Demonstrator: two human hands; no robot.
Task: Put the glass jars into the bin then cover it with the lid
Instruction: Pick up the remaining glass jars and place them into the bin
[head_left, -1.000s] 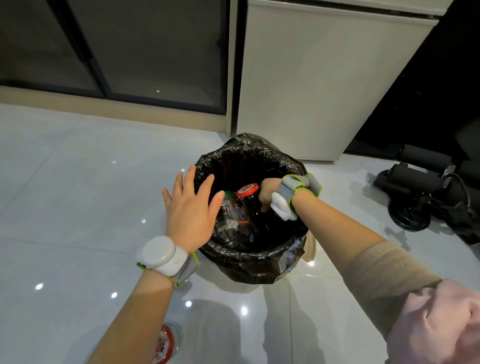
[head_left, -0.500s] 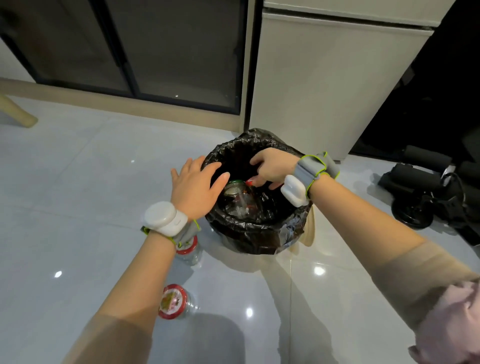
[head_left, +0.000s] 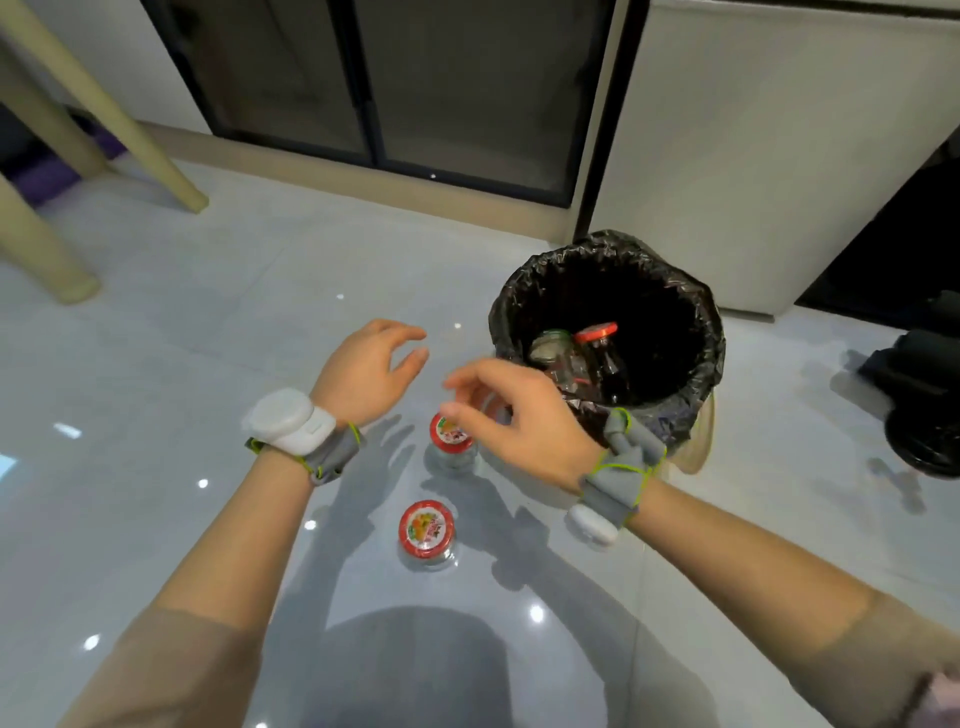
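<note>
From the head camera, the bin (head_left: 613, 415), lined with a black bag, stands on the glossy floor (head_left: 156, 364) just in front of a pale cabinet (head_left: 753, 156), and two jars lie inside it, one with a red cap (head_left: 596, 332), one clear (head_left: 550, 347). Two more jars stand on the floor beside the bin: the far jar (head_left: 451, 441) and the near jar (head_left: 427, 530), both red-capped. The right hand (head_left: 519, 415) hovers over the far jar, fingers curled loosely; it seems not to touch it, though blur makes this uncertain. The left hand (head_left: 371, 369) hangs open and empty, nearby.
</note>
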